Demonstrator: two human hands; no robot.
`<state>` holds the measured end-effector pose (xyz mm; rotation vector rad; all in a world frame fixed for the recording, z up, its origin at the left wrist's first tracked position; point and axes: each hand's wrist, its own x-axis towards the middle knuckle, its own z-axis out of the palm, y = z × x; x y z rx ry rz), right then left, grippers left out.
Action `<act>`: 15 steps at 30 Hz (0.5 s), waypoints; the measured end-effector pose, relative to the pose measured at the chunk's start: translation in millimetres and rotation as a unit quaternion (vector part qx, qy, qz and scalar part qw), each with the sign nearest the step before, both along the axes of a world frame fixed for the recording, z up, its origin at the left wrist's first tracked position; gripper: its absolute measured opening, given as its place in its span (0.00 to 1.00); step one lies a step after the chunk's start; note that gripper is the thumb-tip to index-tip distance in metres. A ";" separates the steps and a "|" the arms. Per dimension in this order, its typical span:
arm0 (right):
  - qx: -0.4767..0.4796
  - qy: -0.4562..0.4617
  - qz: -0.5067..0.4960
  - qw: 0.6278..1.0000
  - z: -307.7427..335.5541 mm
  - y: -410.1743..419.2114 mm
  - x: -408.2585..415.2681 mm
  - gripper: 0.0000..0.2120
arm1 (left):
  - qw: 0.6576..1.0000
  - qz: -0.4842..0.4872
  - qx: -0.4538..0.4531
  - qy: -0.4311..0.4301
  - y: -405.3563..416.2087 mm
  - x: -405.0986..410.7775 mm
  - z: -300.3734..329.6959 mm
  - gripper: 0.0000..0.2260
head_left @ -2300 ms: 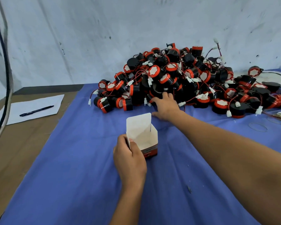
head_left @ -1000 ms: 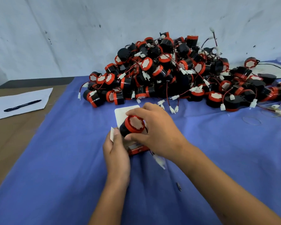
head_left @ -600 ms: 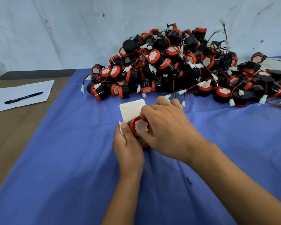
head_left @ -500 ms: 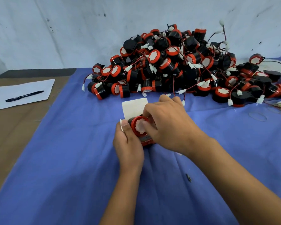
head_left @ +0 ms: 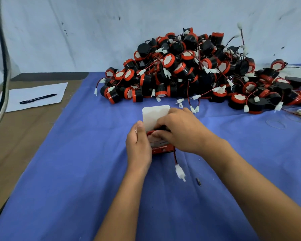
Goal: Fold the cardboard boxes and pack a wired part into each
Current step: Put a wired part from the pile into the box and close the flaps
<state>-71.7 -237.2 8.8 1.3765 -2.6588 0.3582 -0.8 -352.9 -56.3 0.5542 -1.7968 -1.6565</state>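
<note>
A small cardboard box (head_left: 161, 148) with a red printed front stands on the blue cloth, its white lid flap (head_left: 154, 117) raised at the back. My left hand (head_left: 139, 145) grips the box's left side. My right hand (head_left: 179, 131) covers the box's open top, fingers curled on a black and red wired part (head_left: 157, 129) that sits mostly inside the box. The part's red and black wire with a white connector (head_left: 179, 172) hangs out over the box's front right onto the cloth.
A big heap of black and red wired parts (head_left: 198, 72) fills the back right of the blue cloth (head_left: 76, 171). To the left, a white sheet (head_left: 33, 96) with a black pen (head_left: 37, 98) lies on the brown table. A small dark scrap (head_left: 198, 181) lies near the connector.
My right hand took a wired part from the heap, carried it over the box and pushed it down inside. My left hand kept holding the box.
</note>
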 end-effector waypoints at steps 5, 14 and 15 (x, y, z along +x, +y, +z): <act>-0.014 0.088 -0.071 0.993 -10.2 -9.4 3.9 0.17 | 0.996 0.020 -0.092 -0.006 2.9 -2.9 -4.0 0.16; -0.056 0.068 -0.124 0.988 -23.1 -7.2 -1.0 0.08 | 0.980 -0.012 -0.196 -0.007 2.5 -7.2 -11.6 0.14; -0.108 0.049 -0.128 0.985 -21.8 -5.2 -0.5 0.07 | 0.980 -0.015 -0.197 -0.016 1.3 -8.7 -12.2 0.11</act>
